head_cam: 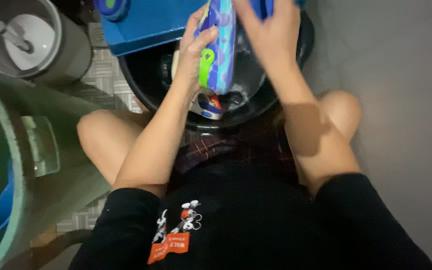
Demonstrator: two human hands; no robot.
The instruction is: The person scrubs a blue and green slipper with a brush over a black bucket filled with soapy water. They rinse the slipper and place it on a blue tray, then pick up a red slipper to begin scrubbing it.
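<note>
I hold a colourful blue, purple and green patterned item [222, 47] upright over a black basin [146, 85] between my knees. My left hand [196, 47] grips its left side, fingers curled over the edge. My right hand [268, 30] presses against its right side near the top. Inside the basin lie soapy water and another small item [207, 106] in white, blue and red. Whether the patterned item is a shoe or a toy is unclear.
A blue box lid [146, 25] rests at the basin's far rim. A grey bucket [31, 40] with a white dipper stands at the upper left. A large green tub [6, 165] fills the left edge. A grey wall [401, 75] runs along the right.
</note>
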